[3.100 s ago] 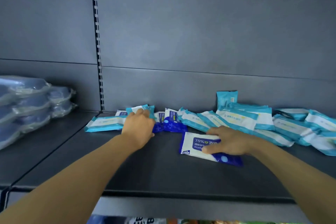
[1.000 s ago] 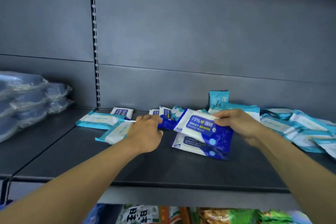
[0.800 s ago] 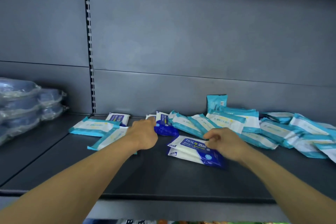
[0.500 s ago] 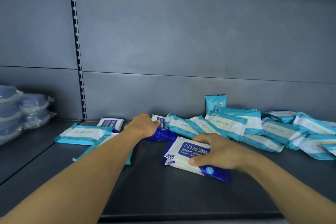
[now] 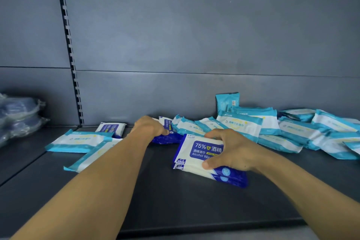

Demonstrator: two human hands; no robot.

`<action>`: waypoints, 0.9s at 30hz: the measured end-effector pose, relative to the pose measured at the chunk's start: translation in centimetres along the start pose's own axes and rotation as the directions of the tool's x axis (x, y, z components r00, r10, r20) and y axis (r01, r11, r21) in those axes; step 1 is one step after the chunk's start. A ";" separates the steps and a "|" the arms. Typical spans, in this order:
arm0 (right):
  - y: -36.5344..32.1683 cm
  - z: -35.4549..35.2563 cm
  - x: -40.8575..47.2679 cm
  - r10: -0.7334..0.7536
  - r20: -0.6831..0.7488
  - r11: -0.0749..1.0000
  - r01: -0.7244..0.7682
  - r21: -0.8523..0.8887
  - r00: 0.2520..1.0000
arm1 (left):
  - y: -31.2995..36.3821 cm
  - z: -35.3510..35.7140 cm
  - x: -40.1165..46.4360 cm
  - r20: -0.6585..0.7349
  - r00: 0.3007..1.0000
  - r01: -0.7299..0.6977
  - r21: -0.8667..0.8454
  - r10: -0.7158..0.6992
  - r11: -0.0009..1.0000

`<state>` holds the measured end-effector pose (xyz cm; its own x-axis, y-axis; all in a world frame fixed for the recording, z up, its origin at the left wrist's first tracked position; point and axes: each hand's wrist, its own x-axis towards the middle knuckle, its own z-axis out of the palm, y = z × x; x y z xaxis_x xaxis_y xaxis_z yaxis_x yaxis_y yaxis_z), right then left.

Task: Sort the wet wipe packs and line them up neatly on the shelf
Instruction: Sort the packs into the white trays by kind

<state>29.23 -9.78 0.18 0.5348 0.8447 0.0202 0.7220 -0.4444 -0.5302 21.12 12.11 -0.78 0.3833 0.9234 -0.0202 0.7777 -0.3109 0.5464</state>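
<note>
Shelf (image 5: 175, 206) is carrying every pack loose, flat or leaning. Blue packs (image 5: 202, 154) are lying two deep near the middle; the right hand (image 5: 231, 152) is gripping that pair, thumb on the near edge and fingers over the far edge. Left hand (image 5: 150, 126) is curling round more blue packs (image 5: 167, 132) against the far wall, at least two showing; their full count is hidden. One blue pack (image 5: 112, 128) is lying far left. Teal packs (image 5: 78, 140) are sitting two at the left, and a teal heap (image 5: 292, 128) of overlapping packs, too jumbled to count, is spreading right, with one upright teal pack (image 5: 227, 101) behind. Wrapped bundles (image 5: 19, 117) are stacking at far left.
</note>
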 end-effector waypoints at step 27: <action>-6.7 0.1 -0.6 0.238 -0.226 0.539 0.066 0.840 0.945 | -2.8 -6.1 -13.0 0.040 0.939 -0.079 -0.942 0.341 0.326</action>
<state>24.01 -7.31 3.69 0.7762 0.6247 0.0850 0.0558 0.0662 -0.9962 10.98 2.35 3.04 0.6447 0.7526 0.1341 -0.2458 0.0380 0.9686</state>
